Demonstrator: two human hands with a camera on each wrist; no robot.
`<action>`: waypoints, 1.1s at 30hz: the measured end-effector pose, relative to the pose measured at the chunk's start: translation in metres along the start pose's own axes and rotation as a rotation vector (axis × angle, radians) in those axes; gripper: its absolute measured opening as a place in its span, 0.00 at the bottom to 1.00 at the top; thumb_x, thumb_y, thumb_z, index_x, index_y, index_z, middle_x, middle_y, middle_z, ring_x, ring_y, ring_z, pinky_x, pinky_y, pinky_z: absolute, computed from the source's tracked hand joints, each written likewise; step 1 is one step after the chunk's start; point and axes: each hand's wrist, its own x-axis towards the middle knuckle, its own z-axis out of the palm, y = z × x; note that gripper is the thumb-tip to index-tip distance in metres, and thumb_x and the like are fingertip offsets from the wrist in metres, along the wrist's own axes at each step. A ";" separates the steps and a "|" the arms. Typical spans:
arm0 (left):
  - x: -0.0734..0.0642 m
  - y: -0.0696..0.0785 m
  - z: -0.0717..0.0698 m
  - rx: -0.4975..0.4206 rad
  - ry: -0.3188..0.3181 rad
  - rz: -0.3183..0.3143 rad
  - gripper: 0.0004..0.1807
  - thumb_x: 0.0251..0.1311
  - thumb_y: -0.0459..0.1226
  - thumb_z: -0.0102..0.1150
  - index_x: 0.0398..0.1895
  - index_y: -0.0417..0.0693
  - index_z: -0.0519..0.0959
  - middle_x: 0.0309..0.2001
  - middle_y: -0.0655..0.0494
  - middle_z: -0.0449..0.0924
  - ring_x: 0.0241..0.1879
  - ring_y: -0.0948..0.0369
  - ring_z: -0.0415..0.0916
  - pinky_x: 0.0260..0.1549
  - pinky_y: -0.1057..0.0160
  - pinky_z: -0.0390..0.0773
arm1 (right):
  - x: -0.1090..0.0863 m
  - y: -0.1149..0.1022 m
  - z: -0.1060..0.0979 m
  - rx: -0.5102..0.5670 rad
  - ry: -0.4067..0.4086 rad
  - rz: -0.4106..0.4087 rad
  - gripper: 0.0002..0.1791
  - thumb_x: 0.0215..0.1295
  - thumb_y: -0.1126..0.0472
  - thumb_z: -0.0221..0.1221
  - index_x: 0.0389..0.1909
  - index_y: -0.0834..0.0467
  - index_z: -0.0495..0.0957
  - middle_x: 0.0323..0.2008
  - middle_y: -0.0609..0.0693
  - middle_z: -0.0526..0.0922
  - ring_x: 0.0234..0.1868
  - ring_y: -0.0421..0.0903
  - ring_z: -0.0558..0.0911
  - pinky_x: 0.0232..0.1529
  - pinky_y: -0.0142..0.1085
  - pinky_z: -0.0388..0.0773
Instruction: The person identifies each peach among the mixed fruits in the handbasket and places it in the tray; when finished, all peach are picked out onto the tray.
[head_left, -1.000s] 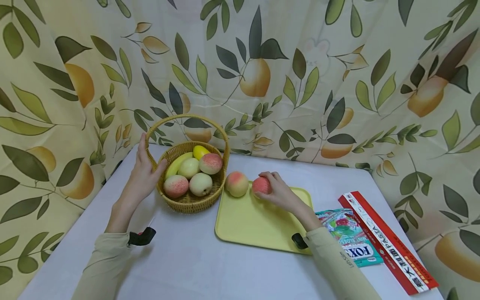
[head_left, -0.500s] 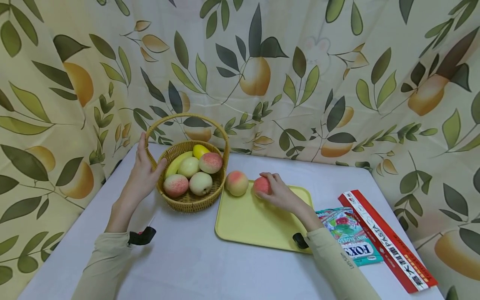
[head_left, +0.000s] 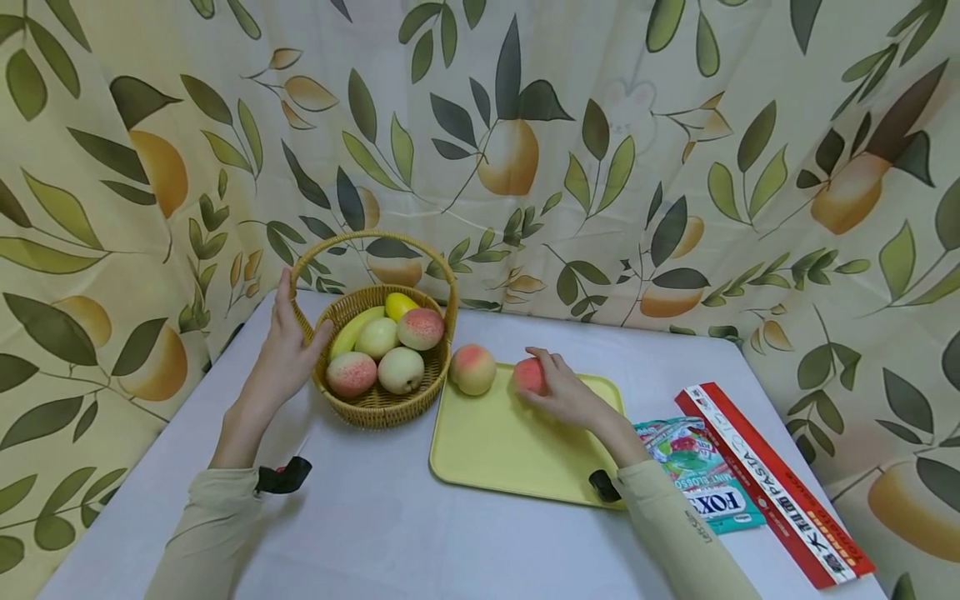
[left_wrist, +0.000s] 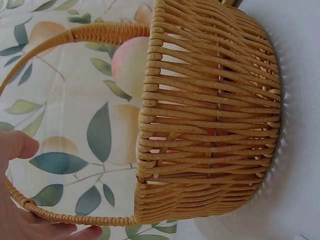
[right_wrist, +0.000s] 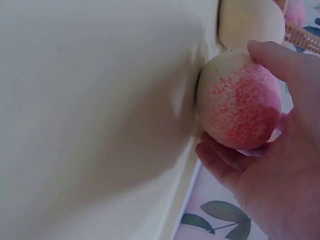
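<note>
My right hand (head_left: 561, 392) holds a red-blushed peach (head_left: 529, 376) between thumb and fingers at the far edge of the yellow tray (head_left: 517, 467). Red speckles on pale skin show in the right wrist view, where the thumb lies on one side of the peach (right_wrist: 235, 105). Another peach (head_left: 473, 369) sits left of it on the tray's far left corner. My left hand (head_left: 285, 354) is at the left side of the wicker basket (head_left: 382, 414), fingers extended by its handle (left_wrist: 75, 219) and thumb apart. Inside the basket lie a banana (head_left: 351, 333), a yellow lemon-like fruit (head_left: 401, 305) and several peach-like or pale round fruits.
Right of the tray lies a teal FOX'S candy bag (head_left: 705, 475), partly behind the right forearm. Beside it a long red pasta box (head_left: 780, 487) lies slanted. A white cloth covers the table (head_left: 390, 517); a fruit-and-leaf patterned curtain (head_left: 570, 208) hangs behind.
My right hand has shifted slightly right with the peach, widening the gap to the other peach. The left hand and the basket stay where they were.
</note>
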 end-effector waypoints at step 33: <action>0.000 0.000 0.000 0.000 0.004 -0.010 0.52 0.77 0.51 0.47 0.80 0.69 0.16 0.83 0.37 0.25 0.74 0.22 0.50 0.66 0.22 0.57 | 0.009 -0.008 0.005 -0.142 0.069 -0.054 0.44 0.66 0.50 0.68 0.78 0.56 0.60 0.67 0.67 0.71 0.64 0.65 0.76 0.60 0.61 0.78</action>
